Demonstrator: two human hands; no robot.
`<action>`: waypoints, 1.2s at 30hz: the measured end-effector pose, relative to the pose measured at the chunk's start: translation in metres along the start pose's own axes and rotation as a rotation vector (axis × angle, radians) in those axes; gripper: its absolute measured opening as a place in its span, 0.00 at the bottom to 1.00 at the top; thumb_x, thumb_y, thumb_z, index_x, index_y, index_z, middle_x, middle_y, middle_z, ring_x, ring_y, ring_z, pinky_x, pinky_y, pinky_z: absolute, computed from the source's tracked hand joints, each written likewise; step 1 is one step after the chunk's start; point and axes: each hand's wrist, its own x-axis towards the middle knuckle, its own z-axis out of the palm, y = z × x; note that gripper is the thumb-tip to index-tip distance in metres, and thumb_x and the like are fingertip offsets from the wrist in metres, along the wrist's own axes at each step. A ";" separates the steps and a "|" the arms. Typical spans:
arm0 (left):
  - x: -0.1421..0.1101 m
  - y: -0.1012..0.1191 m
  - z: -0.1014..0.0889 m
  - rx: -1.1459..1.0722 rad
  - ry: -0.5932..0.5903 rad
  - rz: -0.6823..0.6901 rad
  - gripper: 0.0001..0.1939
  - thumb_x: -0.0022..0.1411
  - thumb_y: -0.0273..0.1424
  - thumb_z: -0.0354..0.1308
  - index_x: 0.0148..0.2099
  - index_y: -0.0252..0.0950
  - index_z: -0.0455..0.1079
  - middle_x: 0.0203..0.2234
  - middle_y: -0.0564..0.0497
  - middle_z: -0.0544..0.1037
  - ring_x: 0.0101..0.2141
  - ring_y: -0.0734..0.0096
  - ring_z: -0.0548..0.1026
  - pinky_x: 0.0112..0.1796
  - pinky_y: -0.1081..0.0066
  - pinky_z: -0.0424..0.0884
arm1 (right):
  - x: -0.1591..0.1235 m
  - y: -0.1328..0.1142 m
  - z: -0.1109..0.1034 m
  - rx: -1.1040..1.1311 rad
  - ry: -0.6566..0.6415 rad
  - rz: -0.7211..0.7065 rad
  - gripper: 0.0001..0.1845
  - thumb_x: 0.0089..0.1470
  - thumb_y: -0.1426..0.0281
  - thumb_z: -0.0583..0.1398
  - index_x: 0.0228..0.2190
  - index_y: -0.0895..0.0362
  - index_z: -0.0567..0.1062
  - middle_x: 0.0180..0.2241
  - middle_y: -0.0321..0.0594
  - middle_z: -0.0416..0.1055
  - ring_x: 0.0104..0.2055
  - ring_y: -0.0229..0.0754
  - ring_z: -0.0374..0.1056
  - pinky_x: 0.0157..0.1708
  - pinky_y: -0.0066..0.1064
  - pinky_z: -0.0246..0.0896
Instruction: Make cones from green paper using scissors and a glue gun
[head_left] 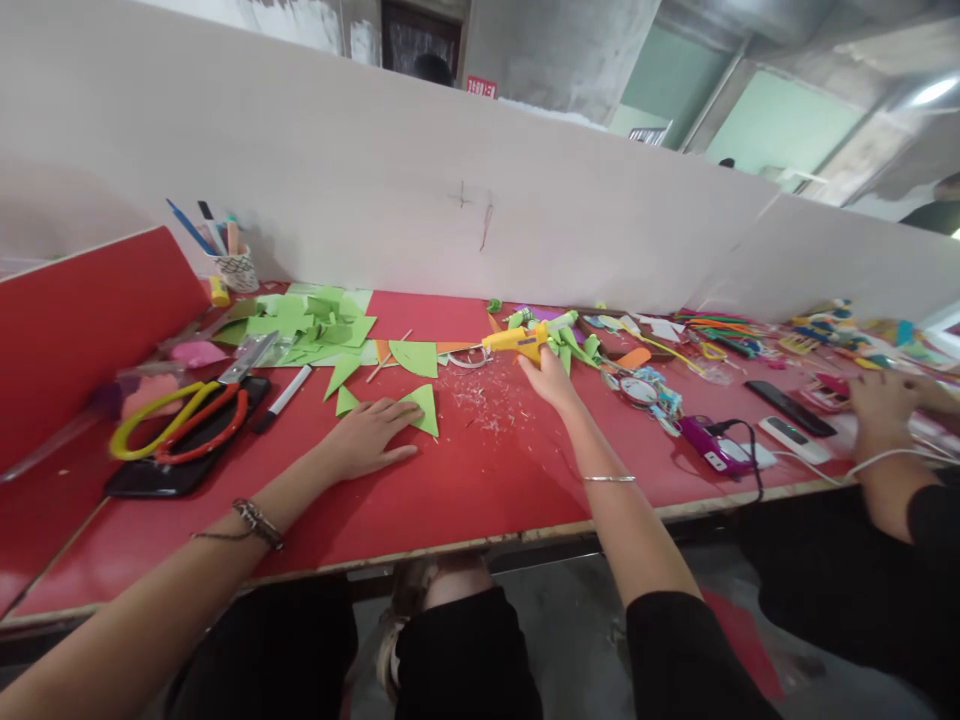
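My right hand (549,377) is wrapped round a yellow hot glue gun (519,342), whose nozzle points left above the table. My left hand (375,438) lies flat with its fingers stretched over a cut piece of green paper (425,408), pressing it on the red table (465,500). Just beyond those fingers lies a green paper quarter-circle (414,357), with a thin wooden stick (388,357) beside it. Small white scraps (491,395) are scattered between my hands.
Scissors (199,405) lie on a black phone (169,475) at left, near a marker (283,398). Green paper pieces (307,325) are heaped behind. A pen cup (237,268) stands by the white partition (360,180). At right are a purple power strip (716,447) and a co-worker's hands (885,405).
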 end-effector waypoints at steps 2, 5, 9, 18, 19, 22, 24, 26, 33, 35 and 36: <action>0.003 -0.008 0.001 -0.056 -0.007 0.039 0.26 0.60 0.46 0.41 0.58 0.45 0.54 0.56 0.51 0.61 0.51 0.60 0.60 0.50 0.61 0.54 | 0.001 -0.008 -0.003 0.005 -0.028 -0.048 0.24 0.44 0.58 0.58 0.41 0.58 0.66 0.33 0.44 0.70 0.35 0.47 0.68 0.32 0.34 0.61; 0.003 -0.016 0.001 -0.127 -0.009 0.097 0.23 0.60 0.44 0.42 0.57 0.48 0.57 0.55 0.52 0.61 0.51 0.61 0.61 0.51 0.60 0.54 | -0.004 -0.017 0.001 -0.030 -0.047 -0.097 0.29 0.35 0.54 0.63 0.37 0.60 0.68 0.31 0.45 0.70 0.34 0.49 0.67 0.30 0.35 0.60; 0.005 -0.019 0.001 -0.181 -0.015 0.154 0.22 0.60 0.43 0.45 0.56 0.48 0.58 0.53 0.52 0.64 0.50 0.61 0.62 0.50 0.61 0.56 | -0.015 -0.023 0.016 0.000 -0.045 -0.096 0.29 0.36 0.56 0.62 0.38 0.60 0.66 0.29 0.42 0.69 0.32 0.46 0.67 0.28 0.32 0.59; 0.007 -0.025 0.008 -0.155 -0.034 0.115 0.22 0.60 0.42 0.44 0.56 0.47 0.58 0.53 0.54 0.64 0.50 0.63 0.62 0.50 0.63 0.55 | -0.026 -0.033 0.021 -0.076 -0.263 -0.169 0.17 0.40 0.64 0.58 0.34 0.58 0.66 0.24 0.35 0.65 0.23 0.37 0.61 0.21 0.26 0.51; 0.006 -0.025 0.009 -0.157 -0.035 0.106 0.22 0.60 0.41 0.43 0.56 0.47 0.58 0.53 0.54 0.64 0.50 0.63 0.62 0.50 0.63 0.55 | -0.027 -0.033 0.021 -0.085 -0.283 -0.173 0.16 0.40 0.65 0.58 0.34 0.58 0.65 0.24 0.35 0.65 0.23 0.36 0.60 0.21 0.26 0.50; 0.005 -0.025 0.010 -0.159 -0.058 0.096 0.22 0.61 0.41 0.43 0.56 0.47 0.57 0.53 0.53 0.63 0.50 0.62 0.61 0.50 0.63 0.55 | -0.030 -0.035 0.024 -0.149 -0.319 -0.190 0.16 0.39 0.66 0.57 0.34 0.58 0.65 0.23 0.34 0.64 0.23 0.36 0.59 0.21 0.26 0.47; 0.005 -0.025 0.010 -0.159 -0.065 0.107 0.21 0.61 0.40 0.43 0.57 0.49 0.57 0.53 0.54 0.63 0.50 0.62 0.61 0.50 0.62 0.56 | -0.031 -0.036 0.026 -0.198 -0.330 -0.215 0.17 0.39 0.66 0.58 0.34 0.58 0.65 0.24 0.35 0.64 0.24 0.37 0.59 0.21 0.27 0.47; 0.005 -0.024 0.009 -0.160 -0.058 0.132 0.20 0.61 0.38 0.43 0.56 0.52 0.57 0.53 0.54 0.63 0.49 0.61 0.61 0.49 0.61 0.57 | -0.032 -0.036 0.027 -0.239 -0.331 -0.235 0.17 0.38 0.66 0.58 0.35 0.58 0.65 0.24 0.36 0.64 0.24 0.38 0.59 0.21 0.27 0.46; 0.005 -0.022 0.004 -0.118 -0.041 0.182 0.19 0.62 0.35 0.43 0.55 0.51 0.58 0.50 0.52 0.64 0.46 0.62 0.62 0.46 0.61 0.60 | -0.036 -0.041 0.021 -0.270 -0.352 -0.277 0.18 0.40 0.67 0.58 0.37 0.58 0.66 0.24 0.36 0.66 0.25 0.38 0.61 0.22 0.26 0.45; 0.005 -0.021 0.003 -0.108 -0.037 0.191 0.19 0.62 0.35 0.42 0.56 0.50 0.58 0.50 0.51 0.64 0.45 0.62 0.62 0.45 0.61 0.61 | -0.037 -0.044 0.020 -0.283 -0.362 -0.289 0.18 0.40 0.67 0.58 0.37 0.58 0.65 0.25 0.36 0.66 0.25 0.38 0.60 0.23 0.26 0.45; 0.005 -0.021 0.003 -0.106 -0.031 0.197 0.19 0.62 0.35 0.42 0.56 0.50 0.58 0.50 0.50 0.64 0.45 0.62 0.62 0.45 0.61 0.61 | -0.037 -0.045 0.020 -0.295 -0.368 -0.295 0.17 0.40 0.68 0.58 0.36 0.58 0.65 0.25 0.36 0.66 0.25 0.38 0.60 0.23 0.26 0.45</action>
